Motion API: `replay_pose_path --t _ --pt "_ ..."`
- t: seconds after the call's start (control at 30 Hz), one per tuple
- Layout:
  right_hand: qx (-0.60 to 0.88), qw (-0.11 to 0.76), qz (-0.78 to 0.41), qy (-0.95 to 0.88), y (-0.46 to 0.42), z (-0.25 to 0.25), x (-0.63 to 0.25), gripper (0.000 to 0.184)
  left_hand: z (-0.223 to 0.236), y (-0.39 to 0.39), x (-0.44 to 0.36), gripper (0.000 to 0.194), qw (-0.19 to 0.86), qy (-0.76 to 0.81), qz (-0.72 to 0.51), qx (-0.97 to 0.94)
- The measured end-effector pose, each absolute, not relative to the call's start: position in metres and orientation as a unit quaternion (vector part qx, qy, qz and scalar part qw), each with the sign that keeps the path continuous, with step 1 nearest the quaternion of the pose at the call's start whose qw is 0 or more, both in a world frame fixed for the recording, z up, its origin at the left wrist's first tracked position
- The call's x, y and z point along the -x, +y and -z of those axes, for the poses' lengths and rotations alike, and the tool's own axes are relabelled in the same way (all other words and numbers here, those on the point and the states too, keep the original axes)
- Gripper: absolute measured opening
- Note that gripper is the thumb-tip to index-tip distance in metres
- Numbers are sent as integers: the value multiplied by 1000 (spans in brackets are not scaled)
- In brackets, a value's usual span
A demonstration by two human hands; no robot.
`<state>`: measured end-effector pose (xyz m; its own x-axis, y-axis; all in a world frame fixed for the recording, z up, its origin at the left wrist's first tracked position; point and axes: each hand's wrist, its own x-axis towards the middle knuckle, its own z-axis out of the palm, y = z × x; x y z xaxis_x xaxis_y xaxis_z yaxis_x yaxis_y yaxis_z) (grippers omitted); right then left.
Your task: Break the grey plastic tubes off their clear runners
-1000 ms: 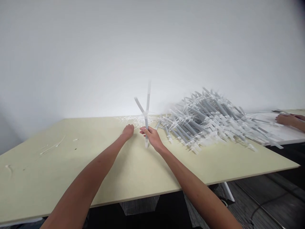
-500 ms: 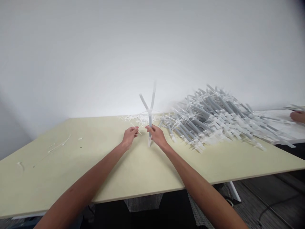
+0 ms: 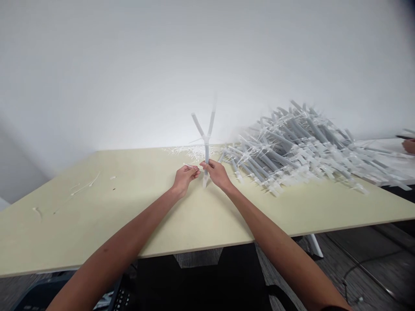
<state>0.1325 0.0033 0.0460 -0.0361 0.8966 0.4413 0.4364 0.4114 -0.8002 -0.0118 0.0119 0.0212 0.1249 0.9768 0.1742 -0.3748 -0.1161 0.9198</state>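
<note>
My right hand point(image 3: 218, 173) is closed round the lower end of a bundle of grey tubes point(image 3: 205, 138) held upright on the table; the tubes fan out in a V at the top. My left hand point(image 3: 185, 177) sits just to its left, fingers pinched on a thin white cable tie point(image 3: 191, 166) that points toward the tubes. The two hands almost touch.
A big heap of tied grey tubes point(image 3: 298, 147) lies at the right on the beige table point(image 3: 113, 216). Loose white ties point(image 3: 188, 152) are scattered behind my hands, a few more at far left point(image 3: 84, 188). Another person's hand point(image 3: 409, 146) shows at the right edge.
My left hand left the pile of loose ties with one pinched in it and drew in beside the right hand. The tube bundle stayed upright.
</note>
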Motion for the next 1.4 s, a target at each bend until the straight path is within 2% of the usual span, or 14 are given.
replay_pose_path --t 0.13,0.27,0.5,1.07,1.4 --pt "499 482 -180 -697 4 -48 -134 35 -19 10 12 28 612 319 -525 -498" --pt "532 426 -133 -720 6 -52 -143 41 -18 10 14 32 595 336 -494 -538" --pt "546 363 -171 -735 8 -55 -155 39 -18 8 15 37 575 354 -467 -570" --pt "523 402 -179 -729 7 -46 -142 38 -22 2 9 38 588 355 -465 -559" --pt "527 396 -209 -722 6 -48 -143 38 -24 7 12 31 541 356 -495 -580"
